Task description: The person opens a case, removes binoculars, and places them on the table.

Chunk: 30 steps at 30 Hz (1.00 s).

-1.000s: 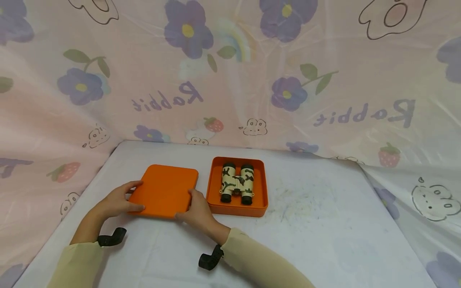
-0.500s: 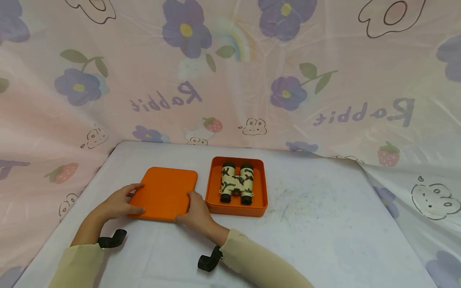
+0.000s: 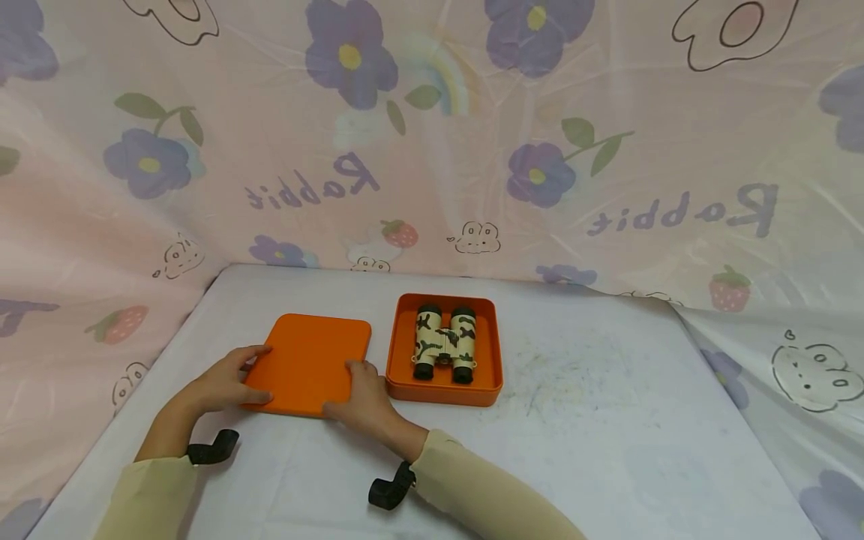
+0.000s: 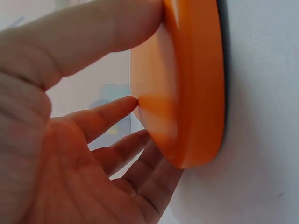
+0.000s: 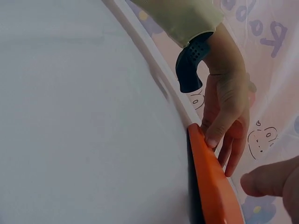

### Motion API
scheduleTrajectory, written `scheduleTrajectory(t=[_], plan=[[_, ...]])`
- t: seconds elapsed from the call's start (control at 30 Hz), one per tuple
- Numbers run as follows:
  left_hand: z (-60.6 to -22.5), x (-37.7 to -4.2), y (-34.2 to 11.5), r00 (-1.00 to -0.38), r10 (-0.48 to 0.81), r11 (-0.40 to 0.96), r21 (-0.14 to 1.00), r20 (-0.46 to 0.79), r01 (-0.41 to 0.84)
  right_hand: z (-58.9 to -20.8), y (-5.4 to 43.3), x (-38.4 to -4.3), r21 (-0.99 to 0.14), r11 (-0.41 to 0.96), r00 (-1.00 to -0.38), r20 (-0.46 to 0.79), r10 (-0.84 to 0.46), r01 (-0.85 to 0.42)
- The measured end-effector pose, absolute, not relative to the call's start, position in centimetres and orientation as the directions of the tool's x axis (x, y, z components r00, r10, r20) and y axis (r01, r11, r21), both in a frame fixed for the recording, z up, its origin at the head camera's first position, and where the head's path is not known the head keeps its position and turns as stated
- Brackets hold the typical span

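A flat, square orange lid [image 3: 307,366] lies on the table at the left in the head view. My left hand [image 3: 223,381] is at its left side, with the thumb and fairly straight fingertips touching the lid's edge in the left wrist view. At the lid's right side is my right hand [image 3: 367,405]; its thumb [image 5: 266,179] stands apart from the lid in the right wrist view, and its other fingers are hidden there. Beside the right hand, a matching open orange box [image 3: 442,394] holds camouflage-patterned binoculars [image 3: 445,343].
The white-covered table [image 3: 607,435] shows faint scuff marks right of the box. A patterned cloth [image 3: 432,172] hangs behind and along the sides. Black curved pieces [image 3: 214,448] are worn at both wrists.
The lid has shifted slightly toward me and come down onto the table. My right fingers have slid a little to the left. The box and binoculars stay in place.
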<state>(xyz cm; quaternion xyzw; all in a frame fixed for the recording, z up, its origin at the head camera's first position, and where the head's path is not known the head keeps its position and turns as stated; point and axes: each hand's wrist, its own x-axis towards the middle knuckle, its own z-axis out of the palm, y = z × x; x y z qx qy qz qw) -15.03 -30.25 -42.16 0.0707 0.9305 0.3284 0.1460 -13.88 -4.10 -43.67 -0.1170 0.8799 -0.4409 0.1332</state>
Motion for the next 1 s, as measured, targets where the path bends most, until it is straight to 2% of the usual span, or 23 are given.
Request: scheduleTrajectory(t=[0.33,0.5,0.7,1.0], plan=[[-42.5,-14.9,-30.2,-0.949,0.246,0.764,0.642,-0.198,0.064,-43.3,-3.8,-13.3,-0.806,0.587,-0.936,-0.146,-0.321,-0.076],[-42.4,-14.9,-30.0,-0.958,0.233,0.795,0.6,-0.17,0.087,-42.4,-3.1,-12.9,-0.803,0.58,-0.92,-0.114,-0.374,-0.137],[-41.6,-15.0,-29.0,-0.971,0.223,0.834,0.533,-0.089,0.143,-40.6,-1.1,-12.3,-0.795,0.543,-0.88,-0.028,-0.474,-0.268],[-40.2,-15.5,-26.2,-0.967,0.254,0.745,0.635,0.016,0.206,-39.2,1.7,-12.2,-0.81,0.478,-0.851,0.048,-0.523,-0.34]])
